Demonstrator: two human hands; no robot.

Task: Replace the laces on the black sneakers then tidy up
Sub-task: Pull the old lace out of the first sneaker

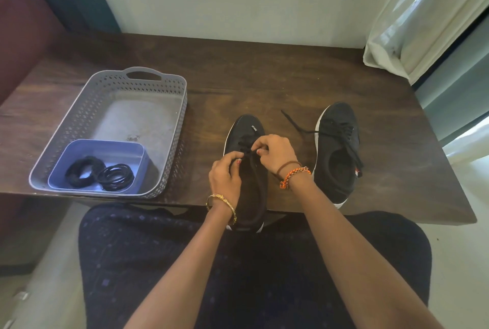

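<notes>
**Black laces half handled: one sneaker in the hands, one waiting**

Black knit is filling the middle of the dark wooden table (264, 69), where the person is working on the left sneaker (247, 170). It is lying at the near edge, heel hanging slightly over that edge, toe pointing toward the far edge, its long axis running near to far. The left hand (225, 172) and the right hand (275, 152) are both curling their fingers over the eyelet area, each seeming to be pinching the lace (244, 147) there; whether they are pulling the lace out or threading it in I cannot tell.

The right sneaker (337, 154) is sitting just beside it toward the right edge, parallel, toe also away, with a loose lace (299, 125) trailing out toward the far-left of it. That shoe appears untouched for now.

Near the left edge, a grey perforated basket (174, 127) is holding a blue tray (105, 147) containing coiled black laces (102, 174).

Judging by this, the job is looking early to midway: lacing both shoes and tidying are remaining.
</notes>
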